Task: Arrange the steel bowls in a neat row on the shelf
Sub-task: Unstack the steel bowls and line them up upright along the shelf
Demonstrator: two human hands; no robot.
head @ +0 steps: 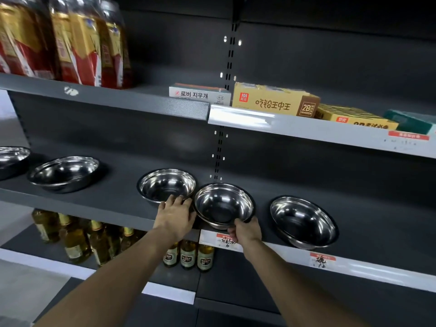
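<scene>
So I've got both arms up at the middle shelf (pixel 113 204), the dark grey one with the steel bowls on it. My right hand (pixel 245 231) has its fingers curled around the near rim of the bowl I'm holding (pixel 223 205), which sits right at the front edge of the shelf, tipped a little toward me. My left hand (pixel 175 214) is just to the left of that one, fingers spread and mostly straight, fingertips resting against the near rim of the next bowl (pixel 167 185) (not gripping it, just touching). Those two bowls are rim to rim, practically touching, with the left one set a bit further back on the shelf.

Off to the right of my right hand there's another bowl (pixel 303 220), clearly apart from the one I'm holding and also near the front edge. Way out left of my left hand is a wider bowl (pixel 64 173), and past that one more bowl (pixel 13 159), cut off by the edge of my view.

Above my hands, the upper shelf has big jugs of oil (pixel 63 41) on the left, then a white eraser box (pixel 200 94) and a yellow 2B box (pixel 274 100) more or less straight above my right hand, with a flatter yellow box (pixel 354 116) further right. Below my arms, glass bottles (pixel 188 254) are lined up on the lower shelf, and a red price tag (pixel 322 258) is stuck on the rail under the rightmost bowl.
</scene>
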